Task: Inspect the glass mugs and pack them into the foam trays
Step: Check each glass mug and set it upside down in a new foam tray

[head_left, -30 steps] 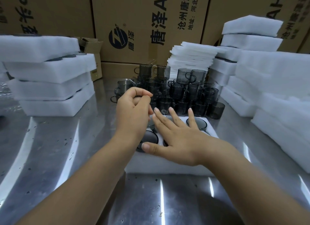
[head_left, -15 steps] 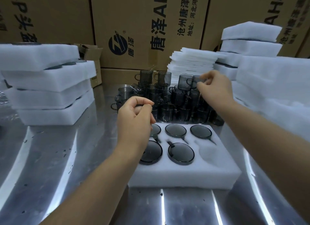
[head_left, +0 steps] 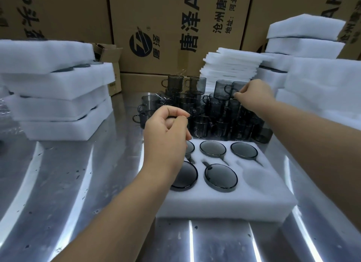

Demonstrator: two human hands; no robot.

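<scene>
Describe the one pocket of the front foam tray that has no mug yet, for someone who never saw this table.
On the steel table, find the white foam tray nearest the person, before the cluster of smoky glass mugs. Its pockets form two rows of three; go to the near row, right end. That empty pocket shows only white foam; the other five hold dark mugs.

R hand (head_left: 254,95) left tray (head_left: 224,203), now pinches mug (head_left: 221,90) handle.

right hand (head_left: 254,95) pinches stacked mug (head_left: 221,90) handle, counter (head_left: 78,183) back | left hand (head_left: 166,133) curled above foam tray (head_left: 224,205) | tray holds five mugs (head_left: 220,176)
</scene>
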